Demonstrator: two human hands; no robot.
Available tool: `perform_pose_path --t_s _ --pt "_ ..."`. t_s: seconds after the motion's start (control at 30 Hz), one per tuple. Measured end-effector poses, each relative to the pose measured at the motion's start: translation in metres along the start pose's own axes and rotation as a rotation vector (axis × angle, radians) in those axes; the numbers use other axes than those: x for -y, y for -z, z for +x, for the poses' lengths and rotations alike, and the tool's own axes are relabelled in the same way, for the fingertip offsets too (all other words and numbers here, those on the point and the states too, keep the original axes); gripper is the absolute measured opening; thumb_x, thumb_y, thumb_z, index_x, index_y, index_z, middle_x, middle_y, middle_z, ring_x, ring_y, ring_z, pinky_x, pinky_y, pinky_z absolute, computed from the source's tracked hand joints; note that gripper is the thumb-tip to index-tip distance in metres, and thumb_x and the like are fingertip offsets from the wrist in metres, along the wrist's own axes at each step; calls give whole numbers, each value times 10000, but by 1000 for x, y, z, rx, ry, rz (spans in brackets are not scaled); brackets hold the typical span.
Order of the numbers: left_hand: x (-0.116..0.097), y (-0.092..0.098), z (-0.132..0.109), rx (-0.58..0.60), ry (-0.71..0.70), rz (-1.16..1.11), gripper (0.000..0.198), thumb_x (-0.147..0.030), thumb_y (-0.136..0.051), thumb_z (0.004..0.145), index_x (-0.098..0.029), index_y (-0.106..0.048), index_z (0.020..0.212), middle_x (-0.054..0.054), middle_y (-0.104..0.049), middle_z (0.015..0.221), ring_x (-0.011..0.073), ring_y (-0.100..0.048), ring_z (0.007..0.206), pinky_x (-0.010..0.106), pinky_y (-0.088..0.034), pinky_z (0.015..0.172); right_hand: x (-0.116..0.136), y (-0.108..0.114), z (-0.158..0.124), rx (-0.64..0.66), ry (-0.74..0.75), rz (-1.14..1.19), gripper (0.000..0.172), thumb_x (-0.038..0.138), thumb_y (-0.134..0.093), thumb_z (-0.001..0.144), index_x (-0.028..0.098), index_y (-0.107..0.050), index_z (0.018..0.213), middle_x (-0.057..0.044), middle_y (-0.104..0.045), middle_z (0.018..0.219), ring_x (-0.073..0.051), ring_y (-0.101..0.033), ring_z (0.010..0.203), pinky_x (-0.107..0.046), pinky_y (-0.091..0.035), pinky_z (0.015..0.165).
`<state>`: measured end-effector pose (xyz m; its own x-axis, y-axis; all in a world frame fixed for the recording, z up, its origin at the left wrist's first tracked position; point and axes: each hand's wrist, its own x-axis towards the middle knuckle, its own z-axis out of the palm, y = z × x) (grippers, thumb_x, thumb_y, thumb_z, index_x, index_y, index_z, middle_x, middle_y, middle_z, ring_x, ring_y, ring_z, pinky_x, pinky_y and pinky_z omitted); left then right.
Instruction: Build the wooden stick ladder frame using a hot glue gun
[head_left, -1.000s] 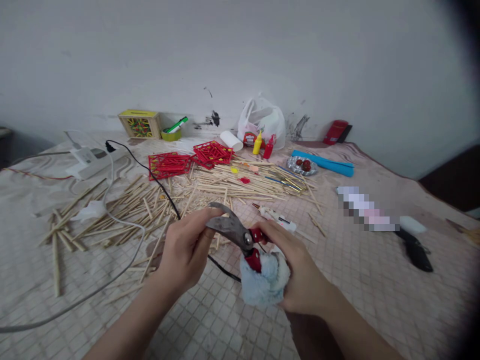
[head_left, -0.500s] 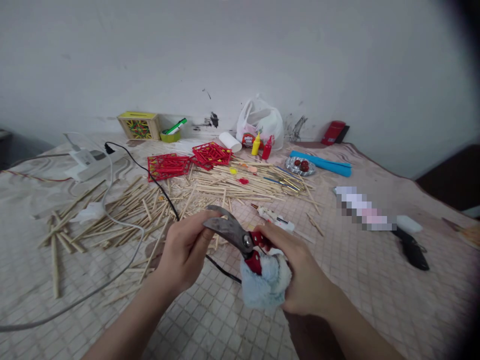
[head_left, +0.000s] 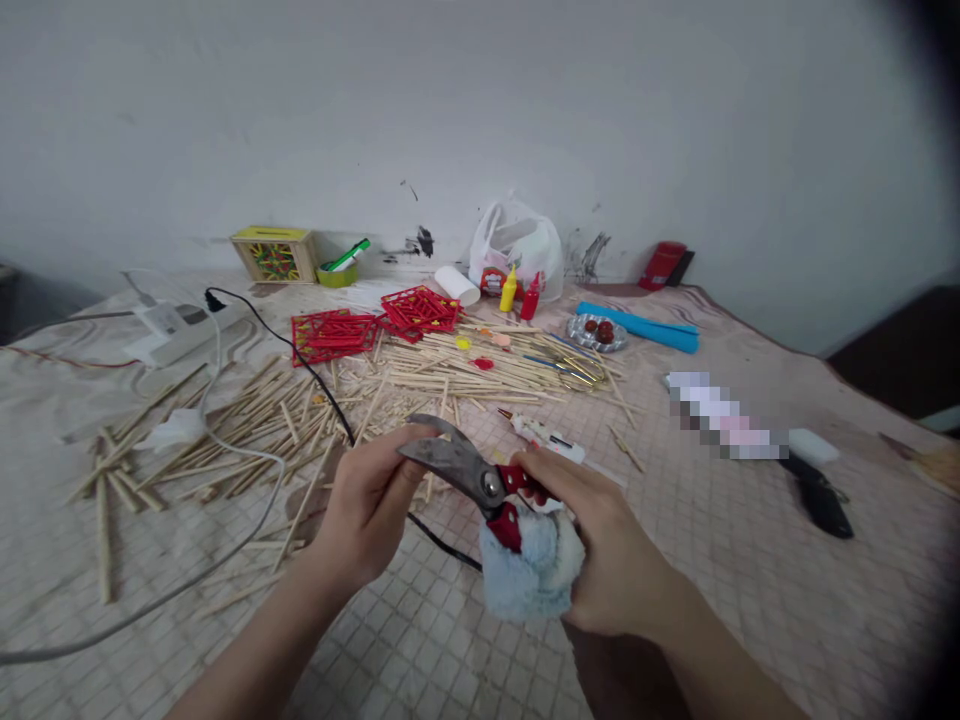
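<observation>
My right hand (head_left: 611, 540) grips pruning shears (head_left: 459, 472) by their red handles, over the middle of the near table. A light blue fluffy cloth (head_left: 529, 570) is wrapped around the lower handle. The grey metal blades are parted and point left. My left hand (head_left: 367, 505) is closed in a pinch right at the blade tips; whatever lies between its fingers is hidden. Beyond and left of the hands, many thin wooden sticks (head_left: 247, 430) lie scattered. A white glue gun (head_left: 547, 438) with a stained nozzle rests just past the shears.
A black cord (head_left: 322, 375) and a white cable (head_left: 281, 490) cross the table on the left, near a power strip (head_left: 195, 330). Red stick lattices (head_left: 337, 335), paint bottles (head_left: 508, 290) and a plastic bag (head_left: 517, 240) stand farther back. A black-handled object (head_left: 821, 500), partly blurred, lies right.
The whole view has shifted very slightly. Both hands and the shears keep nearly the same pose, with the blades still parted.
</observation>
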<state>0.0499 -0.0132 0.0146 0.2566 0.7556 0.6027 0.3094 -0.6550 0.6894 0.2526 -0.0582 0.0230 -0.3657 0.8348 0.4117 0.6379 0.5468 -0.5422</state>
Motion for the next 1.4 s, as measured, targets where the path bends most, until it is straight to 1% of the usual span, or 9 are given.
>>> perform_pose_path --t_s 0.17,0.33,0.43,0.63,0.8,0.97,1.07,1.27,1.4 --pt "-1 -1 2 -11 -17 1 235 -260 -431 864 -193 -656 877 8 -655 736 106 -559 579 200 -423 542 1 1 0 -16 13 -15 479 219 -557 536 173 -488 1008 -89 -606 857 -256 -598 777 -343 -482 596" --pt "-1 -1 2 -5 -34 5 222 -235 -431 863 -191 -648 878 6 -652 738 107 -564 595 196 -419 544 1 2 -2 -15 13 -50 511 212 -551 521 159 -492 1026 -90 -604 845 -246 -596 740 -338 -484 577" --pt "-1 -1 2 -3 -17 15 226 -231 -426 864 -188 -647 881 9 -654 757 103 -553 581 197 -418 537 1 2 -3 -13 13 -71 568 194 -546 501 151 -480 1064 -89 -606 853 -239 -595 729 -338 -489 586" --pt "0 -1 2 -2 -26 11 215 -217 -431 861 -191 -644 865 -2 -644 728 101 -561 595 192 -421 541 2 0 -4 -17 13 -103 615 179 -540 484 132 -472 1093 -102 -607 893 -234 -597 751 -337 -506 619" --pt "0 -2 2 6 -42 9 208 -185 -430 858 -196 -638 868 -8 -647 748 93 -558 603 189 -424 554 3 0 -6 -23 9 -127 625 178 -546 488 119 -469 1106 -117 -608 934 -237 -604 772 -336 -514 633" --pt "0 -2 1 -13 -53 -10 200 -164 -445 844 -208 -637 876 -22 -624 692 92 -558 577 192 -435 552 2 0 -7 -24 12 -144 644 185 -562 487 111 -463 1118 -126 -604 955 -244 -602 801 -340 -516 657" --pt "0 -2 2 -23 -63 -1 199 -158 -451 839 -210 -639 879 -12 -643 732 96 -568 598 191 -440 556 2 0 -7 -21 7 -146 647 184 -566 483 114 -460 1117 -127 -602 958 -251 -600 813 -351 -516 672" --pt "-1 -1 2 -15 -65 21 203 -158 -444 842 -203 -641 857 -14 -627 696 98 -574 604 187 -448 561 4 0 -8 -10 -12 -139 608 191 -561 493 131 -467 1090 -135 -597 973 -275 -598 841 -370 -517 642" --pt "0 -1 2 -18 -79 11 206 -170 -438 848 -206 -639 873 -4 -629 711 106 -574 620 193 -448 562 4 0 -9 -5 -9 -132 596 192 -552 494 134 -470 1081 -128 -601 953 -271 -598 824 -376 -515 640"
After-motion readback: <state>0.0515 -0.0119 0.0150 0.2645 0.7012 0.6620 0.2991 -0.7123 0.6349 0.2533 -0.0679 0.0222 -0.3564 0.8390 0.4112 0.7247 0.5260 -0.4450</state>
